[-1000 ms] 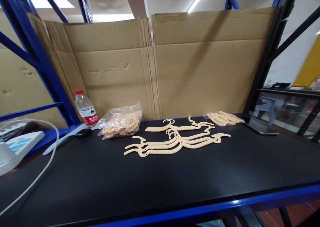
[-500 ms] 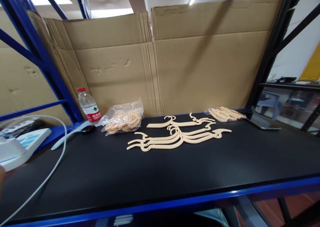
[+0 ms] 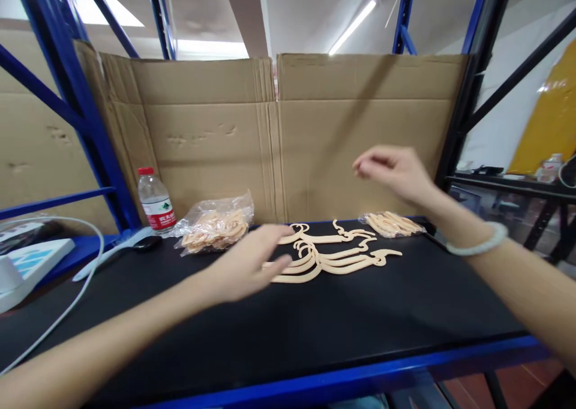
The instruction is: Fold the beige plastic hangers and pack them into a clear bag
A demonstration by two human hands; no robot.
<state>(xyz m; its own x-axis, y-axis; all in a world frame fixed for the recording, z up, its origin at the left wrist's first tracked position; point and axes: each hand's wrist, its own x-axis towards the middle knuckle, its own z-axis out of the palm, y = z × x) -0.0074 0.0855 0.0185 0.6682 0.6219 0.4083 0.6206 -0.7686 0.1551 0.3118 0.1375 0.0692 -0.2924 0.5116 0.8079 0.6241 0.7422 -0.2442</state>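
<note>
Several beige folding clothes hangers [image 3: 344, 270] lie partly overlapping on the black tabletop, with hooks near the middle and jointed arms to both sides. My left hand [image 3: 249, 262] hovers over their left end, fingers and thumb apart, with nothing in it. It hides the hangers' left tips; whether it touches them I cannot tell. My right hand [image 3: 393, 172], a pale bracelet on its wrist, is raised in the air above the hangers' right side. Its fingers curl toward the thumb, slightly blurred, and no object shows in them.
A clear bag of beige parts [image 3: 218, 223] sits at the back left, beside a red-capped water bottle [image 3: 156, 202]. Another bagged bundle [image 3: 393, 223] lies at the back right. A brush [image 3: 112, 250], white cable [image 3: 81, 295] and white device [image 3: 38, 268] are left. Cardboard [image 3: 207, 127] walls the back.
Both my hands have come into view, the left over the hangers' left end, the right above the right side. The view has tilted up a little. The hangers look unmoved.
</note>
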